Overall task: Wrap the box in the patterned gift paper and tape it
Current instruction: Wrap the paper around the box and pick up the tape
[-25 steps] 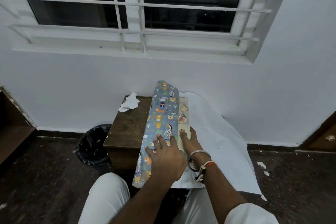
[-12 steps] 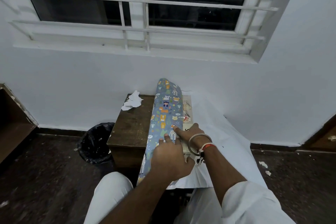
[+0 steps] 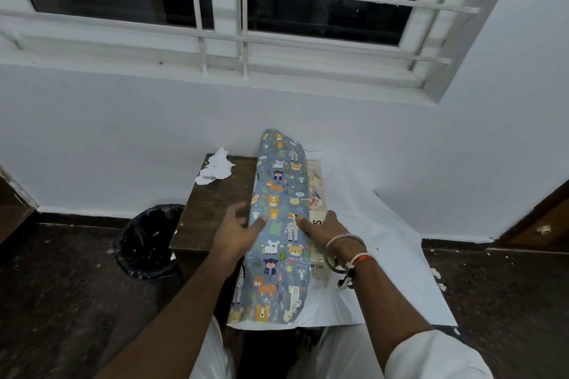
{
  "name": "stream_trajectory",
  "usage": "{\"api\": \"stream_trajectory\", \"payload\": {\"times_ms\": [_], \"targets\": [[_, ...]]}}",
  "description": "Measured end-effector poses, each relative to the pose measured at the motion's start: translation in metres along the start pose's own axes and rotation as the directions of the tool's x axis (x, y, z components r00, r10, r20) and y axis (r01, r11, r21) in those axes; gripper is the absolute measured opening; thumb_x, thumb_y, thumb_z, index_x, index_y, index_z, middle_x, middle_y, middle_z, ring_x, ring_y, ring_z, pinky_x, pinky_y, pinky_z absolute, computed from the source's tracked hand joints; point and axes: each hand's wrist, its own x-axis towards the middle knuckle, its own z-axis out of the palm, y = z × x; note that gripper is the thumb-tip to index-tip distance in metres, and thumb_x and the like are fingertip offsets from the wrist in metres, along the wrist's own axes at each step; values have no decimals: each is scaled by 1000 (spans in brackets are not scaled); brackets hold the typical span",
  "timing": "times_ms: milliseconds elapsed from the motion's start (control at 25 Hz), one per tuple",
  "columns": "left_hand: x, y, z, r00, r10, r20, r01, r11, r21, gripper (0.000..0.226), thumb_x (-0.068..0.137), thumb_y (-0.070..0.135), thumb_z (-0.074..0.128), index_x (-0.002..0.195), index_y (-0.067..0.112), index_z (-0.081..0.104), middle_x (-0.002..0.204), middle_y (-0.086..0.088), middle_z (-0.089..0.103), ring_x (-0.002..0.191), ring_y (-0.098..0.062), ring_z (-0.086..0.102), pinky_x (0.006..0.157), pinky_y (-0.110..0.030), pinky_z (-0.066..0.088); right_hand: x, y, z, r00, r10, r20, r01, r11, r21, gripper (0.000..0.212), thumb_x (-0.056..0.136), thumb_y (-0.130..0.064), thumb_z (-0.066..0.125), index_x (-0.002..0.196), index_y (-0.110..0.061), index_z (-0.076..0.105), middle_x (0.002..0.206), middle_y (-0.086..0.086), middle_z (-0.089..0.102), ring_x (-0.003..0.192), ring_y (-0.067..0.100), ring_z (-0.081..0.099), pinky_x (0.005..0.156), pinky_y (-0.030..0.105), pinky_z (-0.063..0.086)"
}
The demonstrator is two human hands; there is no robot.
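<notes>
Although one flap of the paper (image 3: 278, 224) lay over the box (image 3: 317, 194), the wrap looked to me barely begun. The box sat on the table (image 3: 215, 212), long axis running from 6 to 12 o'clock. The printed flap bulged loosely over it and was not creased tight. A pale strip of box showed bare along the flap's 3 o'clock edge. Beyond it, the rest of the sheet lay white side up, spreading toward 3 and 5 o'clock and hanging off the table. No tape was in view, and no seam looked fixed. By my reckoning the far side had yet to be brought over, the overlap taped, and both ends folded and sealed.

The left hand (image 3: 243, 234) lay flat and loose at the flap's 9 o'clock side. Its thumb pressed on the print and its fingers were spread along the fold, clasping nothing. The right hand (image 3: 326, 229) rested at the 3 o'clock edge with its fingers extended. One fingertip pressed the flap's edge down, and the others lay on the bare box.

Scraps (image 3: 215, 169) lay at the table's 11 o'clock corner.
</notes>
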Motion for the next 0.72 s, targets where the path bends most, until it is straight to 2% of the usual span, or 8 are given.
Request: {"api": "stream_trajectory", "payload": {"times_ms": [40, 80, 160, 320, 400, 560, 720], "targets": [[1, -2, 3, 994, -82, 73, 92, 986, -137, 58, 86, 40, 81, 136, 26, 54, 123, -4, 68, 101, -21, 72, 90, -44, 60, 1, 2, 1, 1000, -2, -5, 2, 1000, 19, 92, 89, -68, 61, 151, -10, 28, 142, 14, 54, 121, 35, 58, 94, 39, 49], [1, -2, 5, 986, -105, 128, 133, 962, -237, 60, 86, 38, 81, 138, 26, 54, 125, -6, 69, 101, -24, 73, 91, -47, 60, 0, 3, 2, 1000, -8, -16, 8, 1000, 30, 89, 89, -68, 61, 150, -11, 30, 138, 13, 56, 118, 34, 59, 91, 37, 48], [-3, 1, 8, 984, -65, 167, 114, 945, -308, 53, 90, 31, 79, 138, 28, 57, 122, -5, 73, 100, -25, 75, 91, -50, 60, -1, 9, 2, 998, -19, -52, 22, 998, 62, 82, 88, -68, 62, 145, -16, 36, 124, 6, 60, 107, 29, 61, 85, 34, 47], [-10, 12, 2, 985, 71, 158, -13, 941, -339, 50, 91, 27, 77, 137, 35, 57, 120, 0, 74, 99, -21, 76, 86, -46, 63, -4, 13, 2, 990, -75, -115, 93, 983, 159, 74, 81, -72, 67, 136, -26, 46, 117, -1, 67, 102, 24, 67, 92, 43, 55], [-9, 12, -9, 985, 112, 130, -56, 926, -373, 53, 91, 27, 77, 139, 35, 56, 120, 1, 74, 100, -21, 76, 85, -45, 63, -8, 1, 5, 986, -109, -125, 129, 978, 164, 69, 83, -70, 68, 133, -28, 46, 118, -1, 67, 103, 25, 67, 92, 41, 55], [-4, 6, -35, 994, 100, 53, -74, 931, -357, 57, 90, 26, 78, 141, 34, 56, 121, 1, 73, 99, -20, 76, 81, -40, 64, -12, -25, 24, 987, -135, -93, 148, 978, 146, 70, 84, -69, 67, 136, -28, 44, 121, 1, 66, 105, 27, 65, 87, 35, 50], [6, -5, -48, 999, 9, 34, 2, 944, -330, 58, 89, 22, 79, 141, 30, 53, 121, -4, 71, 99, -26, 75, 77, -40, 63, -8, -28, 47, 992, -113, -61, 120, 984, 128, 75, 83, -72, 67, 138, -26, 44, 124, 2, 66, 108, 28, 65, 94, 39, 52]]}}
